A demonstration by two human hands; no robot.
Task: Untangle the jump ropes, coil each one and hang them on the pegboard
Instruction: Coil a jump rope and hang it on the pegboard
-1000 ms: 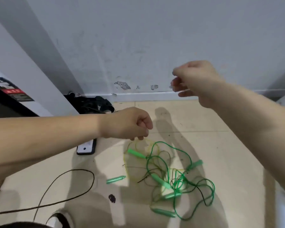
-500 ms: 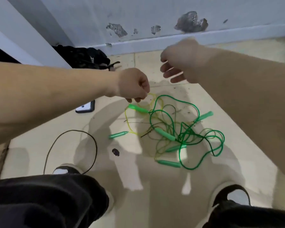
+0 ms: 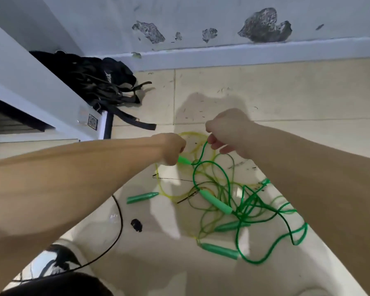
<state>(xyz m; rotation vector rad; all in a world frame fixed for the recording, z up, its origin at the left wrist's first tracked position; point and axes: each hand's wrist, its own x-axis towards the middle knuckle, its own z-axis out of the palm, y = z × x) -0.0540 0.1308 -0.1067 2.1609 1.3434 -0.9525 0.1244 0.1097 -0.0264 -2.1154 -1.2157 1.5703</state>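
A tangle of jump ropes lies on the tiled floor: a bright green rope (image 3: 226, 182), a yellow rope (image 3: 165, 192) and a thin olive one, with several green handles (image 3: 217, 201). My left hand (image 3: 171, 149) is curled round a green handle (image 3: 185, 160) at the top of the tangle. My right hand (image 3: 226, 132) pinches a loop of the bright green rope just beside it. The pegboard is out of view.
A black bag with straps (image 3: 98, 82) lies by the wall at the back left, next to a white cabinet (image 3: 30, 90). A black cable (image 3: 118, 227) curves over the floor at the left. My shoe (image 3: 51, 259) shows at the bottom left.
My right hand has come down from the air to the tangle and taken the green rope. My left hand has closed on a handle. The camera has tilted down.
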